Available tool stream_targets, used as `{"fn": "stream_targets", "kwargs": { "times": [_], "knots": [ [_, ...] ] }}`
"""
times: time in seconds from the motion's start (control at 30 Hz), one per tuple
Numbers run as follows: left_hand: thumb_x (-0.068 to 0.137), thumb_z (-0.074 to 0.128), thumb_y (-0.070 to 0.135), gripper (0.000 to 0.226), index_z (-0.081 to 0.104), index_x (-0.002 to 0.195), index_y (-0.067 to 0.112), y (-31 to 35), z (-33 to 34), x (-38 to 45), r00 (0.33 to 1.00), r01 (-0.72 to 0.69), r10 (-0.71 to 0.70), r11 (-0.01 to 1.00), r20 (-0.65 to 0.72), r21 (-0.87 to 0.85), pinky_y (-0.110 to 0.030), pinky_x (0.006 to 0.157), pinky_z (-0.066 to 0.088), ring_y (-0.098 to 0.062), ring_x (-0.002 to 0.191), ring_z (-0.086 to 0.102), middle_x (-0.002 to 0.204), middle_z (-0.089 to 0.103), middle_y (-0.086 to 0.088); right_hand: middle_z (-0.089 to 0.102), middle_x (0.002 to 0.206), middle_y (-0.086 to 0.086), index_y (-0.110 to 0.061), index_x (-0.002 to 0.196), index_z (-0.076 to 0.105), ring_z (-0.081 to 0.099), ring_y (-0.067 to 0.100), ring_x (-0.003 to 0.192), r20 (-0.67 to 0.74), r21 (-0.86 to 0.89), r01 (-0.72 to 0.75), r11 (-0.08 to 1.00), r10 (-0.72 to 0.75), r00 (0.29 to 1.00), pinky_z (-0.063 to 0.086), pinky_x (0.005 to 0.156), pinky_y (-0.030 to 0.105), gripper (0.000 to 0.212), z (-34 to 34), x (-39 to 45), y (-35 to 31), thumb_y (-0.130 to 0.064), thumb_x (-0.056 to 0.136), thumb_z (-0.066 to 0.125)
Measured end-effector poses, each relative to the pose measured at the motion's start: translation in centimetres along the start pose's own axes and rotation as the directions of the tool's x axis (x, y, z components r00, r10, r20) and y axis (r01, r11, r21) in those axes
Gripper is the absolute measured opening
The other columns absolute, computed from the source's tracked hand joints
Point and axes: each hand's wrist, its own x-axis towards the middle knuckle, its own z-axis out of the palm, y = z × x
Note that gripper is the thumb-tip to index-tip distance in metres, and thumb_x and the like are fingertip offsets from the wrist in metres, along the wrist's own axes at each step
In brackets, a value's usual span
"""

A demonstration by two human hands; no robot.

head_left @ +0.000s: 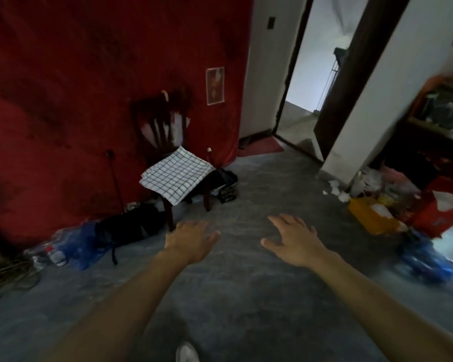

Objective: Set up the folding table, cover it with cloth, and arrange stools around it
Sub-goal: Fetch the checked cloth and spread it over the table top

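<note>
Clearly empty-handed: left hand [191, 237] and right hand [293, 239] stretched forward over the bare floor [246, 296], fingers [277, 220] spread and relaxed, gripping nothing. Probably reaching toward the checked cloth [177, 175], draped flat over the seat of a wooden chair [165, 142] against the red wall [63, 100], likely parked there for later. Well apart from both hands, ahead and slightly left. No folding table or stools in sight.

Place: a lived-in room of a home.
Walls: a deep red fabric backdrop [63, 87] beside white plaster.
Floor: bare grey concrete floor [246, 257].
Furniture: a dark wooden chair [165, 131] bearing a folded white black-checked cloth [177, 175].
Clutter: a black bag [128, 226], an orange box [372, 215], a crowded shelf [439, 121].
Exit: an open doorway [314, 74].
</note>
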Motion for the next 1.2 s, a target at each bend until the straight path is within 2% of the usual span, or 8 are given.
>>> {"fn": "stream_targets", "kwargs": {
  "times": [0.07, 0.23, 0.33, 0.53, 0.7, 0.87, 1.03, 1.2],
  "knots": [
    [0.088, 0.020, 0.076, 0.078, 0.040, 0.144, 0.027, -2.9, -1.4, 3.6, 1.000, 0.009, -0.009, 1.000, 0.011, -0.028, -0.053, 0.107, 0.038, -0.036, 0.135, 0.037, 0.151, 0.041, -0.007, 0.013, 0.162, -0.003, -0.036, 0.154, 0.015, 0.012, 0.028, 0.148, 0.020, -0.017, 0.009, 1.000, -0.008, 1.000, 0.017, 0.115, 0.061, 0.081, -0.9, 4.1, -2.0, -0.074, 0.088, 0.040],
    [0.093, 0.030, 0.070, 0.067, 0.041, 0.142, 0.025, -9.5, -4.8, 10.6, 0.993, 0.111, -0.114, 0.992, -0.033, -0.066, -0.054, 0.100, 0.041, -0.033, 0.129, 0.042, 0.143, 0.047, -0.007, 0.014, 0.163, -0.002, -0.036, 0.155, 0.015, 0.014, 0.027, 0.149, 0.012, -0.026, 0.073, 0.997, -0.073, 0.997, 0.015, 0.117, 0.058, 0.080, -3.3, 14.2, -7.4, -0.073, 0.089, 0.039],
    [0.095, 0.033, 0.067, 0.065, 0.041, 0.143, 0.024, -12.7, -5.6, 13.0, 0.985, 0.168, -0.170, 0.981, -0.013, -0.098, -0.052, 0.103, 0.040, -0.033, 0.130, 0.042, 0.144, 0.047, -0.007, 0.019, 0.162, -0.001, -0.035, 0.154, 0.018, 0.018, 0.026, 0.147, 0.000, 0.000, 0.107, 0.994, -0.107, 0.994, 0.020, 0.115, 0.058, 0.079, -4.0, 19.6, -10.4, -0.073, 0.089, 0.040],
    [0.098, 0.042, 0.057, 0.056, 0.047, 0.142, 0.022, -19.4, -7.4, 17.8, 0.979, 0.195, -0.203, 0.968, -0.037, -0.156, -0.046, 0.103, 0.044, -0.030, 0.129, 0.045, 0.142, 0.050, -0.008, 0.017, 0.162, -0.001, -0.034, 0.155, 0.016, 0.017, 0.027, 0.148, 0.100, 0.048, 0.143, 0.989, -0.147, 0.984, 0.022, 0.114, 0.059, 0.082, -3.6, 29.8, -16.0, -0.073, 0.088, 0.041],
    [0.097, 0.040, 0.059, 0.061, 0.042, 0.146, 0.022, -24.6, -8.8, 25.5, 0.962, 0.266, -0.270, 0.959, -0.030, -0.096, -0.046, 0.101, 0.046, -0.029, 0.129, 0.045, 0.142, 0.050, -0.006, 0.024, 0.159, 0.002, -0.029, 0.153, 0.021, 0.023, 0.027, 0.145, 0.073, 0.099, 0.248, 0.964, -0.256, 0.964, 0.028, 0.113, 0.055, 0.081, -3.0, 39.7, -19.9, -0.068, 0.088, 0.048],
    [0.097, 0.039, 0.059, 0.063, 0.036, 0.149, 0.023, -28.0, -11.4, 33.7, 0.950, 0.311, -0.311, 0.950, -0.010, -0.041, -0.047, 0.102, 0.046, -0.029, 0.131, 0.044, 0.146, 0.047, -0.006, 0.027, 0.158, 0.000, -0.027, 0.151, 0.024, 0.026, 0.028, 0.143, 0.043, 0.169, 0.354, 0.920, -0.365, 0.930, 0.028, 0.112, 0.059, 0.076, -3.9, 50.4, -24.2, -0.063, 0.090, 0.050],
    [0.095, 0.039, 0.061, 0.063, 0.031, 0.152, 0.034, -31.5, -14.8, 39.6, 0.953, 0.299, -0.300, 0.954, -0.039, -0.025, -0.045, 0.105, 0.044, -0.026, 0.133, 0.044, 0.148, 0.047, -0.001, 0.028, 0.158, -0.001, -0.028, 0.151, 0.025, 0.027, 0.026, 0.144, 0.054, 0.180, 0.354, 0.918, -0.369, 0.928, 0.030, 0.110, 0.061, 0.076, -5.2, 58.2, -26.7, -0.065, 0.089, 0.049],
    [0.094, 0.034, 0.062, 0.065, 0.028, 0.153, 0.035, -35.6, -16.8, 45.8, 0.966, 0.259, -0.259, 0.966, 0.015, 0.008, -0.044, 0.109, 0.040, -0.028, 0.135, 0.040, 0.154, 0.040, -0.001, 0.035, 0.154, -0.001, -0.025, 0.150, 0.029, 0.034, 0.022, 0.139, 0.052, 0.231, 0.338, 0.913, -0.358, 0.932, 0.037, 0.108, 0.056, 0.073, -5.5, 64.8, -29.0, -0.060, 0.090, 0.053]
  ]
}}
